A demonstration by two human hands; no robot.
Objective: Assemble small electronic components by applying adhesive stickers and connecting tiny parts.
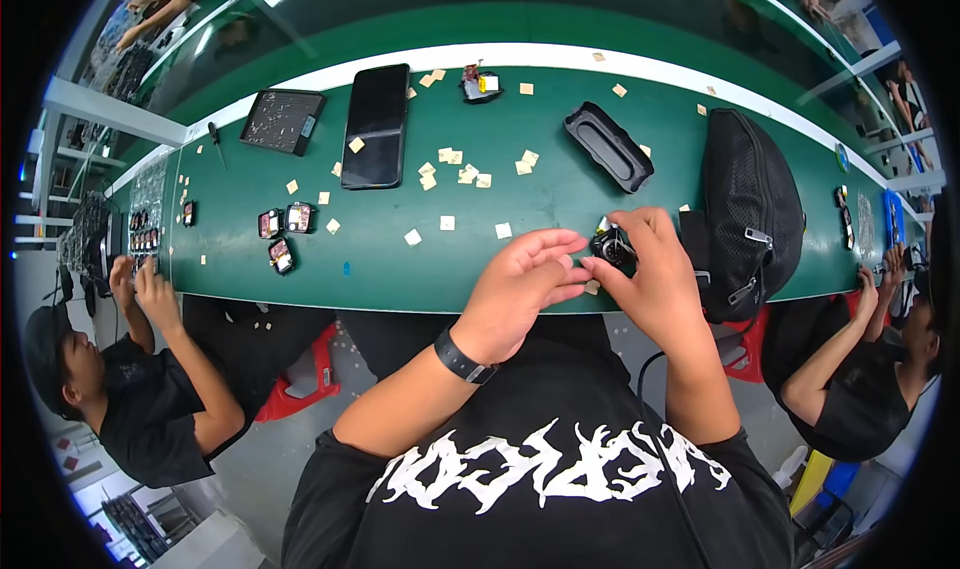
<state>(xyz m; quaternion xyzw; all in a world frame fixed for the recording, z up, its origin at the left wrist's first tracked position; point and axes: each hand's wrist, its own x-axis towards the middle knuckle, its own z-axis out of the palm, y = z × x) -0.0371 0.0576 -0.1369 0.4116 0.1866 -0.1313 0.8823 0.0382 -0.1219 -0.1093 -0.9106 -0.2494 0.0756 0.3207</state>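
My right hand (pixel 652 269) grips a small black device part (pixel 610 249) with a round detail, between thumb and fingers near the table's front edge. Just left of it is my left hand (pixel 530 281), its fingers stretched toward the part and slightly apart, with nothing visible in them. Whether its fingertips touch the part cannot be made out. A beige square pad (pixel 592 287) shows below the right thumb. Other pale square pads, such as one pad (pixel 503 231) beyond my left hand, lie scattered across the green table (pixel 400 264).
A black zippered pouch (pixel 750 209) stands right of my right hand. Farther back are a black plastic shell (pixel 608 147), a black phone (pixel 376 129), a tray of small parts (pixel 283 121) and an opened module (pixel 481 86). Small black units (pixel 281 256) lie left. People sit at both sides.
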